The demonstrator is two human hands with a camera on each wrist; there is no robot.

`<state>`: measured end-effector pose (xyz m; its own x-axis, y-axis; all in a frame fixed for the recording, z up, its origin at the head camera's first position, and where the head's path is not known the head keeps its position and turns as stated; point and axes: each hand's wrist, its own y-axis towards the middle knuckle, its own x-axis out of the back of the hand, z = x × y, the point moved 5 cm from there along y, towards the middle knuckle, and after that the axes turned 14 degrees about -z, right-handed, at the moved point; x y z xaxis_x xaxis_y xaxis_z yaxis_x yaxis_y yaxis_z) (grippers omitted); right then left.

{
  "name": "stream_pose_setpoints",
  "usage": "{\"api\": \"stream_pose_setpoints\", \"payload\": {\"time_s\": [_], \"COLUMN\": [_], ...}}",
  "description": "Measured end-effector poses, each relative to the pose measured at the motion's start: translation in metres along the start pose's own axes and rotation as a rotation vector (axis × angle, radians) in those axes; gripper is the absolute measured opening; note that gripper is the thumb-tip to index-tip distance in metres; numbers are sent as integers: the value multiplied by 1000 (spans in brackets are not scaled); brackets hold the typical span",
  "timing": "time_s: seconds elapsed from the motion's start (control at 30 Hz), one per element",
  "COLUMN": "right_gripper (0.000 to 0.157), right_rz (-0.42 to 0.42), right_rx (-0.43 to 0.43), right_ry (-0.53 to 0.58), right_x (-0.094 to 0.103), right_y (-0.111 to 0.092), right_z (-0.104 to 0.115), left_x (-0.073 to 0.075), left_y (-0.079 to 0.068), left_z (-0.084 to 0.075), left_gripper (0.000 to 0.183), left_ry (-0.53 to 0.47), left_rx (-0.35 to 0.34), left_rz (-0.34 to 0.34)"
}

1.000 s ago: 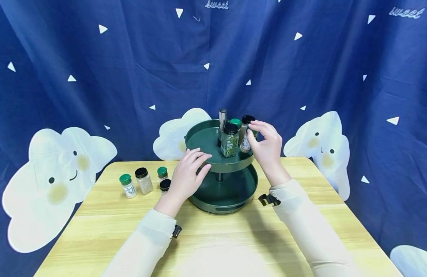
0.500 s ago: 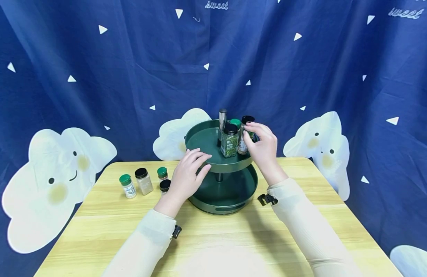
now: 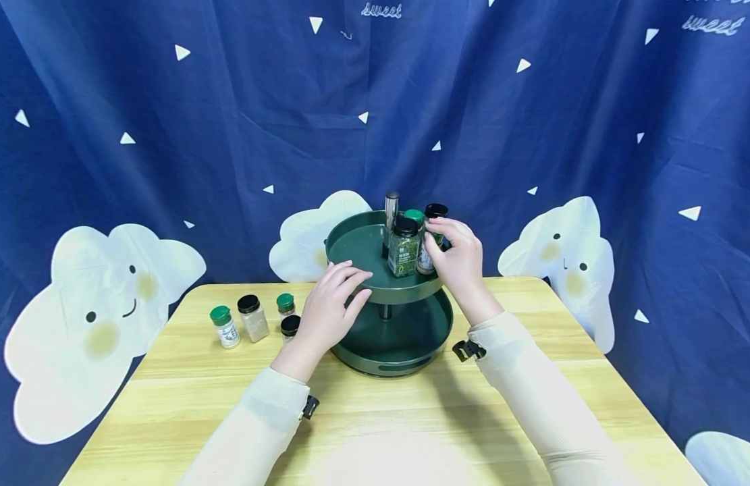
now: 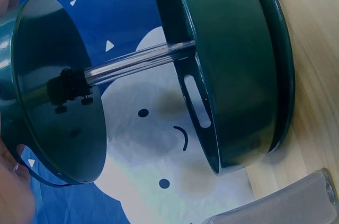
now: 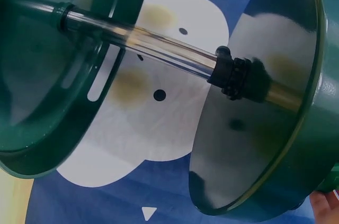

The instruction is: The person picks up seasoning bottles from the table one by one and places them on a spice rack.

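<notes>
A dark green two-tier spice rack [image 3: 383,295] stands on the table. My left hand [image 3: 329,307] holds the left front of its upper rim, fingers over the edge and thumb outside. My right hand [image 3: 458,256] pinches a small spice jar [image 3: 425,262] with a pale label at the right of the upper tier; its top is mostly behind my fingers. A green lid [image 5: 329,180] shows by the fingers in the right wrist view. Beside it stand a black-capped jar of green herbs [image 3: 404,251], a tall silver-topped bottle [image 3: 391,219], a green lid [image 3: 414,216] and a black-capped jar [image 3: 436,210].
Left of the rack on the wooden table [image 3: 381,418] are a green-capped shaker [image 3: 225,329], a black-capped jar [image 3: 253,320], a small green-capped jar [image 3: 285,305] and a black-lidded jar [image 3: 289,325] partly behind my left hand. A blue curtain [image 3: 241,121] hangs behind.
My right hand has moved a little left and lower with the small spice jar, now close to the herb jar. My left hand stays on the rim.
</notes>
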<state>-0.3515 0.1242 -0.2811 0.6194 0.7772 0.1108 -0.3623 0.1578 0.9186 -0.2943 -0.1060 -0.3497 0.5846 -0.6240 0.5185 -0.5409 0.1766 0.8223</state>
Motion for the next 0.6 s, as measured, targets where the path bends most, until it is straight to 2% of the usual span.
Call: {"api": "stream_pose_setpoints", "payload": {"time_s": [0.27,0.6], "right_gripper": [19,19], "right_rz": [69,71], "right_rx": [-19,-17], "right_ry": [-20,-19], "right_x": [-3,-4], "right_y": [2,1], "right_z": [1,0], "left_x": [1,1], "left_y": [1,1], "left_z": [-1,-2], "left_gripper": [34,33], "left_ry": [-2,-5], "left_rx": [1,-5], "left_rz": [-3,-13]}}
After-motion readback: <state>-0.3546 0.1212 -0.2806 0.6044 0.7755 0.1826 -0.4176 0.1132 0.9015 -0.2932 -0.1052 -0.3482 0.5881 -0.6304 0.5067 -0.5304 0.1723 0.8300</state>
